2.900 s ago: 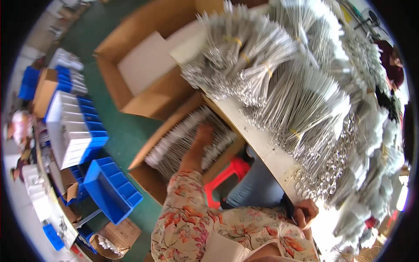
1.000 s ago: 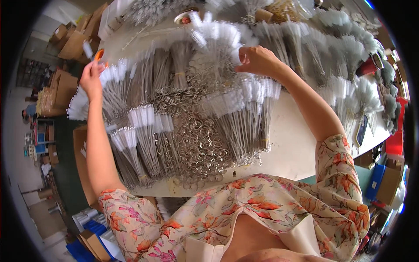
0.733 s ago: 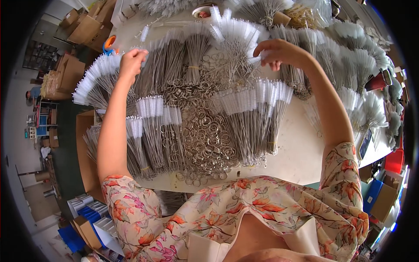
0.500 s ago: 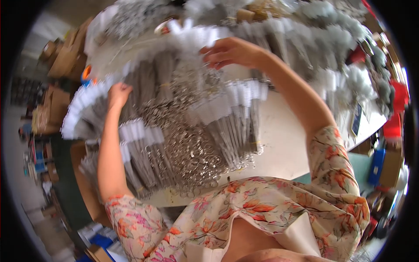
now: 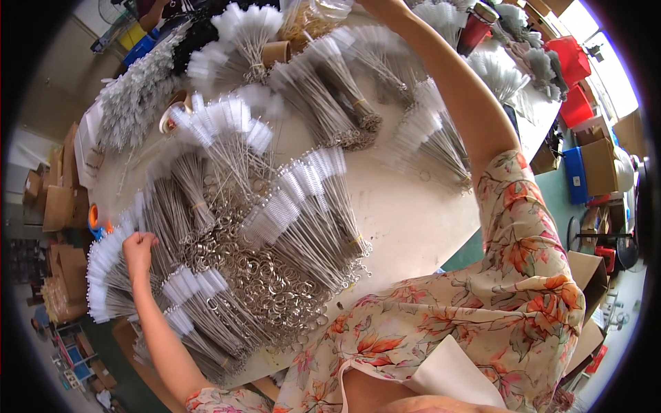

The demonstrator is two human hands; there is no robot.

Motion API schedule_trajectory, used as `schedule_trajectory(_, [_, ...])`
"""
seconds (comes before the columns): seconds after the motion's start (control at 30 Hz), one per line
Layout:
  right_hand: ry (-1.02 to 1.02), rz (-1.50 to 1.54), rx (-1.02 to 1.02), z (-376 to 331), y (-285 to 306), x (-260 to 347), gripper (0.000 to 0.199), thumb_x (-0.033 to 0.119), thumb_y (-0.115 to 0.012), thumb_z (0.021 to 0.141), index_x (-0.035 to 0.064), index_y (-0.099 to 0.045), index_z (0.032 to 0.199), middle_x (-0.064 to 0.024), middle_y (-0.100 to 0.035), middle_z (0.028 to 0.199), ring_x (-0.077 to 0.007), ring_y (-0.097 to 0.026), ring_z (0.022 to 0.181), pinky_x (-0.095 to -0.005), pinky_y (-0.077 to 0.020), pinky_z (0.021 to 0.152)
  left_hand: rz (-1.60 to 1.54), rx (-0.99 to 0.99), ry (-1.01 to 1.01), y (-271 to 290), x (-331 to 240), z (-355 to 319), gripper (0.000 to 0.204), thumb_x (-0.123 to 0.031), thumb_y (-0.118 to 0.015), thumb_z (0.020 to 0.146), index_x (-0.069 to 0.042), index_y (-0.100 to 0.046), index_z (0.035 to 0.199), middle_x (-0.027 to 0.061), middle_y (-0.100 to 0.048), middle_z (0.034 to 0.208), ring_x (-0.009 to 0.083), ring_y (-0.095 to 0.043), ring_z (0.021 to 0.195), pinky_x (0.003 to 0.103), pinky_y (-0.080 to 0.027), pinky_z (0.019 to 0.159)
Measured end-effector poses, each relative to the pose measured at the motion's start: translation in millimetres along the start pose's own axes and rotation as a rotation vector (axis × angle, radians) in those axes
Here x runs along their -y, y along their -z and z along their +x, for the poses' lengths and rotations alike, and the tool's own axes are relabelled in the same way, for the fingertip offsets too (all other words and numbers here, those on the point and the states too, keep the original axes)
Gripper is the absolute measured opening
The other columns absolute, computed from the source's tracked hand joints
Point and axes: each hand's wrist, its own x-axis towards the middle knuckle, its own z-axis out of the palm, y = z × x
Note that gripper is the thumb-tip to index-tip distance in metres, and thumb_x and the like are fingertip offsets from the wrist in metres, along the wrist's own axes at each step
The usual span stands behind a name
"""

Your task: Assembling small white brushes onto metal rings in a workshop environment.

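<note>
My left hand [image 5: 140,251] is closed over the left part of the table, beside a fanned row of white-bristled wire brushes [image 5: 105,282]; whatever its fingers hold is too small to make out. My right arm stretches far forward, and my right hand [image 5: 383,7] is mostly cut off by the top edge, near a clear plastic bag [image 5: 310,19]. Between my arms lies a heap of small metal rings [image 5: 275,279]. Bundles of wire brushes [image 5: 303,199] with looped ends rest on and around this heap, some tied with bands.
More brush bundles [image 5: 330,103] lie across the far side of the table [image 5: 406,230]. A cardboard tube [image 5: 277,52] and a red tumbler [image 5: 476,29] stand there. Orange-handled scissors [image 5: 98,221] are at the left edge. Cardboard boxes [image 5: 65,196] stand beyond the table.
My view has turned, so the table sits differently in it. My right hand has reached farther forward, from over the middle brushes to the top edge. My left hand stays closed by the left brushes.
</note>
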Motion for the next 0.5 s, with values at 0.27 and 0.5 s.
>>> schedule_trajectory(0.27, [-0.426, -0.531, 0.442, -38, 13, -92, 0.037, 0.035, -0.069, 0.067, 0.0072, -0.068, 0.091, -0.0120, -0.065, 0.094, -0.0263, -0.063, 0.087, -0.0360, -0.0497, 0.077, -0.589, -0.369, -0.113, 26, -40, -50, 0.014, -0.017, -0.055, 0.089, -0.003, -0.054, 0.091, 0.0016, -0.054, 0.072, -0.0003, -0.030, 0.041, 0.017, -0.021, 0.036])
schedule_trajectory(0.5, [-0.591, -0.424, 0.397, -48, 1, -115, 0.037, 0.034, -0.073, 0.061, 0.0071, -0.070, 0.086, -0.0142, -0.066, 0.088, -0.0276, -0.063, 0.081, -0.0345, -0.0499, 0.073, -0.722, -0.312, -0.102, 25, -73, -144, 0.012, -0.015, -0.051, 0.091, -0.004, -0.054, 0.094, -0.0026, -0.047, 0.072, -0.0025, -0.024, 0.045, 0.016, -0.016, 0.037])
